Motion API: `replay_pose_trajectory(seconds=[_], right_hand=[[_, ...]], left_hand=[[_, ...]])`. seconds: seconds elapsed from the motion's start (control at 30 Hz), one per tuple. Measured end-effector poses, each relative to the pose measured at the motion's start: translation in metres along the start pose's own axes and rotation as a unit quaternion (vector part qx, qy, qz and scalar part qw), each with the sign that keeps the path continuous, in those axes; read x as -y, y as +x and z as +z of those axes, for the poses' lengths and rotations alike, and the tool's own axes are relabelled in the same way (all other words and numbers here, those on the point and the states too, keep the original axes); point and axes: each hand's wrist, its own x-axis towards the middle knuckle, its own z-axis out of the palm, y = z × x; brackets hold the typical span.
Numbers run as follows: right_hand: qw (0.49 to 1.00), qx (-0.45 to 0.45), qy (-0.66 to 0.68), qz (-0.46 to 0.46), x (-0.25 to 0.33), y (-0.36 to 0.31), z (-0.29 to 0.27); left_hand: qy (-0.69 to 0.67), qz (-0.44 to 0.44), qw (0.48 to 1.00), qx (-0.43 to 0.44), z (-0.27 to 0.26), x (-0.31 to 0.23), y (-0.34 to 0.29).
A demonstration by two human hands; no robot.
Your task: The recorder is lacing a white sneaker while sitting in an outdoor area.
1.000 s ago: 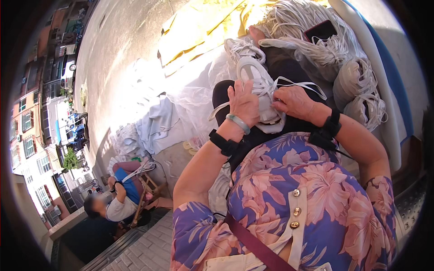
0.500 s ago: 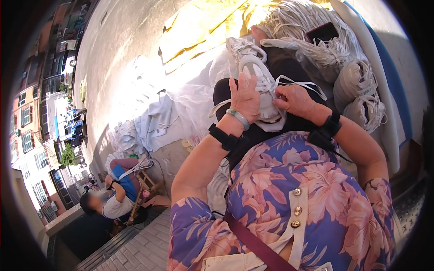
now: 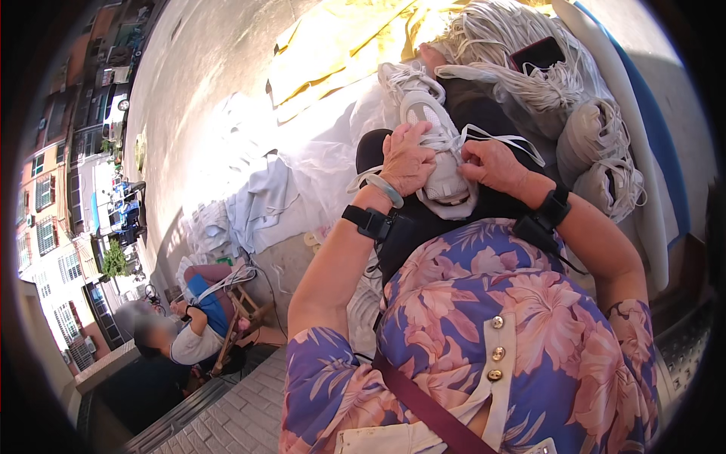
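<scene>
A white sneaker [image 3: 445, 175] rests on my lap, between my two hands. My left hand [image 3: 407, 160] is closed on the sneaker's left side, its fingers curled over the edge by the lacing. On the other side, my right hand [image 3: 493, 166] is closed, thumb and fingertips pinched at the lacing edge; the lace there is mostly hidden by the fingers. A loose white shoelace [image 3: 516, 139] loops out above my right hand. Beyond the toe lies another white shoe [image 3: 408, 80].
At the upper right are a big bundle of white laces [image 3: 491, 38], a dark phone [image 3: 538, 54] on it, and more white sneakers [image 3: 594, 132]. Yellow sheeting [image 3: 325, 57] and pale cloth [image 3: 261, 200] cover the ground. Another person [image 3: 200, 337] sits at the lower left.
My left hand's raised fingers have folded down onto the sneaker, and the hand has shifted slightly left. My right hand has barely moved. The other person's head has moved.
</scene>
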Motion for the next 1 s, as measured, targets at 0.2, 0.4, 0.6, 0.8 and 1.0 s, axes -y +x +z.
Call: replay_pose_trajectory(seconds=[0.2, 0.4, 0.6, 0.8, 1.0], right_hand=[[1.0, -0.002, 0.002, 0.029, 0.001, 0.001, -0.001], [1.0, -0.013, 0.019, -0.016, 0.012, 0.003, -0.002], [0.985, -0.086, -0.094, -0.115, 0.016, 0.016, 0.01], [0.986, -0.082, -0.108, -0.093, 0.012, 0.021, 0.018], [0.972, -0.055, -0.202, -0.11, 0.008, 0.025, 0.027]], left_hand=[[0.029, 0.038, 0.996, -0.075, 0.014, -0.005, -0.003], [-0.033, 0.055, 0.993, -0.102, 0.016, 0.0, -0.011], [-0.03, -0.069, 0.978, -0.196, 0.033, -0.014, 0.002], [-0.028, -0.054, 0.98, -0.187, 0.029, -0.019, -0.003], [0.006, -0.057, 0.979, -0.195, 0.034, -0.02, -0.003]])
